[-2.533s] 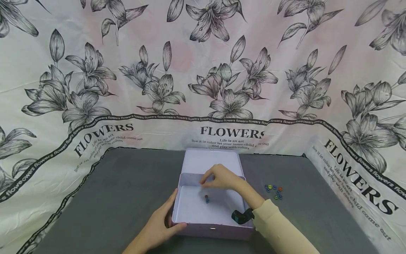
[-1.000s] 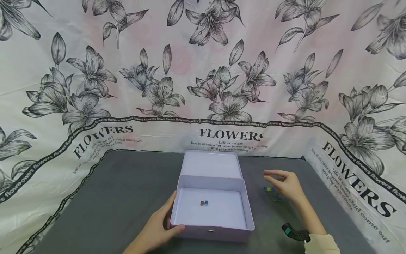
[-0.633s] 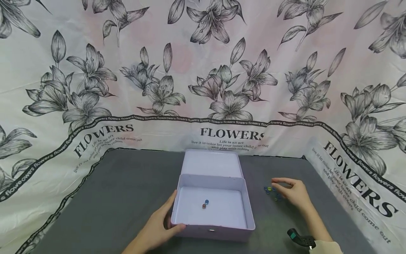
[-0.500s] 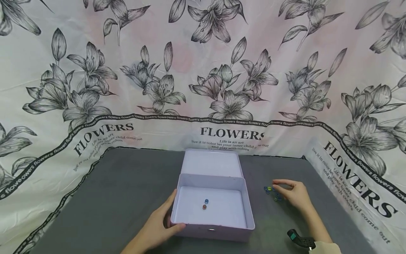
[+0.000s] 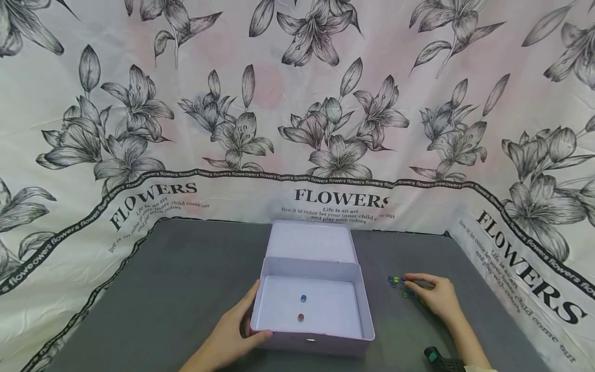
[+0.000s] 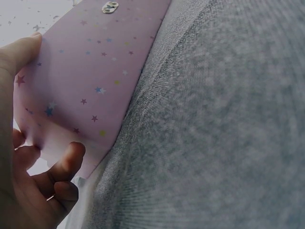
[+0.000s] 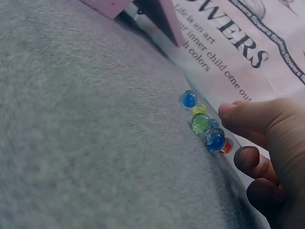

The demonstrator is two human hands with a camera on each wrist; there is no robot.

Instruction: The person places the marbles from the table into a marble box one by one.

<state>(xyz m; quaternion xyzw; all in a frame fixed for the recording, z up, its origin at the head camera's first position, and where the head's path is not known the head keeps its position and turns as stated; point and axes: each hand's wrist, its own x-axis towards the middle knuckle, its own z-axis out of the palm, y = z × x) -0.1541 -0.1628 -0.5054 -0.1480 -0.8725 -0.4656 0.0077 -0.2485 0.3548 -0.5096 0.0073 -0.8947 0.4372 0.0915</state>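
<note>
In the head view my left hand (image 5: pixel 232 330) grips the left front corner of a lidded box (image 5: pixel 309 263), its thumb over the front rim. The left wrist view shows the box's pink, star-printed wall (image 6: pixel 90 71) against the thumb, with other fingers curled near its side. Inside lie a blue marble (image 5: pixel 303 298) and a brownish-red marble (image 5: pixel 300 317), apart. My right hand (image 5: pixel 437 295) hovers low at a cluster of glass marbles (image 5: pixel 396 279) right of the box, its fingertips parted. In the right wrist view the cluster includes a green marble (image 7: pixel 200 123) and a partly hidden red marble (image 7: pixel 227 145).
The box lid (image 5: pixel 310 240) leans back, raised, behind the box. Grey cloth (image 5: pixel 186 279) covers the table. A white flower-printed sheet (image 5: pixel 260 196) hangs behind and along both sides. A black band with a device (image 5: pixel 441 360) is on the right wrist.
My right hand has left the box and come down at the marbles on the right. Inside the box, the reddish marble has rolled toward the front, away from the blue marble. The left hand stays put.
</note>
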